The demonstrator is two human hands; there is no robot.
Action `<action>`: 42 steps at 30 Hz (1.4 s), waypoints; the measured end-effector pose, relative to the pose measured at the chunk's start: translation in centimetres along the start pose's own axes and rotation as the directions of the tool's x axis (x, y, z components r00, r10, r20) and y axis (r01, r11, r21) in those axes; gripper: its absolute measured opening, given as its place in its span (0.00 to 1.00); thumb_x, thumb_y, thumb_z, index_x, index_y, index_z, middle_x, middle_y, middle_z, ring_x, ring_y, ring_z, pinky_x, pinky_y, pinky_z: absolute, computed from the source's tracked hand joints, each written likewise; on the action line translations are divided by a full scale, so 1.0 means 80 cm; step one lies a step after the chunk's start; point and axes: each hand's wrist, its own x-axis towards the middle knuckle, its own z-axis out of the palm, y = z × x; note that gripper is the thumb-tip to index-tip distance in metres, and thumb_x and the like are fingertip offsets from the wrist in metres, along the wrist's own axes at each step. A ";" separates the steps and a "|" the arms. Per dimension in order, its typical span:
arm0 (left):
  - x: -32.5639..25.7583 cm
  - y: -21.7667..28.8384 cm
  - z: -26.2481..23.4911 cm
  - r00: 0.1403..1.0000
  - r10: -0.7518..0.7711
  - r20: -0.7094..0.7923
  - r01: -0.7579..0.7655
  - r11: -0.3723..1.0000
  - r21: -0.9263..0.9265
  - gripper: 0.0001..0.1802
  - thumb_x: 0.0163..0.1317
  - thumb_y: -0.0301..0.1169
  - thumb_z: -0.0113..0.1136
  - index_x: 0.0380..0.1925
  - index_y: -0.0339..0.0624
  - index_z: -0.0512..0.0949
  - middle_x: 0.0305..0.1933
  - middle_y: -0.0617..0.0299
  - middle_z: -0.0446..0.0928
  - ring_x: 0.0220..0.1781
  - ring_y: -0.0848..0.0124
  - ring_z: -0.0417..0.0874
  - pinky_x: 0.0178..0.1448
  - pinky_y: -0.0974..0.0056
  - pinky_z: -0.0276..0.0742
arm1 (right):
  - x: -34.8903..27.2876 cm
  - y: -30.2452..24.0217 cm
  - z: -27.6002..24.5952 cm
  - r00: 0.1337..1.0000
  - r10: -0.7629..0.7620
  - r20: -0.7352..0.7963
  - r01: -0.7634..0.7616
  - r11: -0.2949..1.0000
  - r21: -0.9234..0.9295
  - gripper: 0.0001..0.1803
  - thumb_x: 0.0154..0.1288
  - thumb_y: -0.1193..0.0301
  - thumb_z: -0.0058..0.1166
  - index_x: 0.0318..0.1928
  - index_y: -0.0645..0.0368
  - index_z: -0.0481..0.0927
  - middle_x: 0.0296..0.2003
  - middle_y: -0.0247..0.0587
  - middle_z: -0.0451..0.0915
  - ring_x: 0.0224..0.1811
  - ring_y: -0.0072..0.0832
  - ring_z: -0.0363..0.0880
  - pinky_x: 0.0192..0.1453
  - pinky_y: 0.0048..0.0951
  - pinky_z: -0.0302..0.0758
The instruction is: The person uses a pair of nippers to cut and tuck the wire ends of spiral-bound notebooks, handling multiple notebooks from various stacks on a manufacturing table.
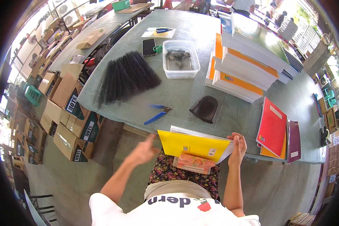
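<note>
A yellow notebook (194,143) with a row of holes along its upper edge leans over my lap at the table's front edge, and white pages show behind its cover. My right hand (237,147) grips its right end. At its left corner, my left hand (144,151) is slightly blurred, with the index finger stretched out and nothing visible in it. Below the notebook, an orange-pink wrapped block (194,162) lies on my lap. Blue-handled pliers (158,114) lie on the table just beyond, and a dark brown curved piece (205,109) sits to their right.
Black spiral coils (126,79) lie spread at left. Beyond are a clear plastic tub (180,73) with short coils, a phone (148,47) and more pliers (164,31). Book stacks (241,75) stand right, near a red notebook (272,126). Cardboard boxes (69,139) flank the table.
</note>
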 end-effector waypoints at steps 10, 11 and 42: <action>0.013 0.022 0.044 0.977 0.212 -0.001 -0.212 0.976 -0.053 0.37 0.56 0.28 0.56 0.62 0.34 0.49 0.31 0.38 0.77 0.32 0.46 0.78 0.37 0.54 0.73 | -0.003 -0.017 0.012 0.751 -0.642 0.151 0.486 0.384 -0.785 0.14 0.56 0.76 0.58 0.44 0.60 0.76 0.42 0.41 0.77 0.47 0.35 0.73 0.54 0.34 0.68; 0.010 0.019 0.051 0.964 0.263 -0.040 -0.265 0.964 -0.033 0.34 0.56 0.28 0.56 0.61 0.36 0.53 0.28 0.44 0.78 0.27 0.54 0.80 0.34 0.58 0.74 | -0.003 -0.033 0.024 0.768 -0.608 0.202 0.516 0.401 -0.757 0.17 0.55 0.74 0.59 0.46 0.58 0.75 0.45 0.43 0.75 0.50 0.38 0.71 0.56 0.37 0.67; 0.053 0.064 -0.037 0.931 0.343 0.123 -0.302 0.915 -0.266 0.13 0.55 0.36 0.64 0.33 0.38 0.81 0.27 0.60 0.79 0.30 0.76 0.78 0.36 0.70 0.74 | -0.055 0.011 0.118 0.264 -0.625 0.734 0.960 0.097 -0.263 0.21 0.40 0.70 0.60 0.41 0.48 0.83 0.40 0.28 0.73 0.40 0.27 0.71 0.44 0.33 0.66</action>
